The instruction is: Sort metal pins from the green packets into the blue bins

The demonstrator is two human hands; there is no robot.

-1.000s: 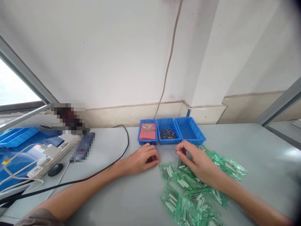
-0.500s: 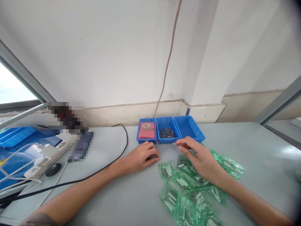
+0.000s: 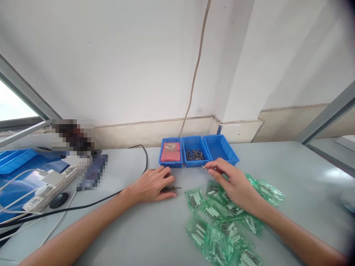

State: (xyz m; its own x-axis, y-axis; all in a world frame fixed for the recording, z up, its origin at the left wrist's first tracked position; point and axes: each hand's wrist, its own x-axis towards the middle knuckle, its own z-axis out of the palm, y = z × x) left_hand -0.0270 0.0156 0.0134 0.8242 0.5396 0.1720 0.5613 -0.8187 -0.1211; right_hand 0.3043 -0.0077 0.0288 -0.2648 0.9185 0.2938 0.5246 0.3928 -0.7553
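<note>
My left hand (image 3: 155, 184) rests on the table with its fingers curled around a small bunch of metal screws (image 3: 171, 188). Their ends stick out between thumb and fingers. My right hand (image 3: 229, 181) pinches a thin screw (image 3: 204, 167) between thumb and fingertips, just in front of the blue bins; its tip points left. Beyond it, the middle blue bin (image 3: 207, 159) holds many loose screws (image 3: 194, 154). Under and around my right wrist lie several green plastic bags (image 3: 217, 218) with white plugs and screws inside.
The left blue bin (image 3: 170, 164) holds a pink packet (image 3: 170, 152); the right blue bin (image 3: 220, 146) stands beside the middle one. A black cable (image 3: 91, 205) crosses the table at left, near a power strip (image 3: 51, 188) and a black mouse (image 3: 58, 200).
My left hand has moved left and opened slightly, bringing the screws under it into sight. My right hand keeps its pinch on the screw with little movement. The view has shifted slightly.
</note>
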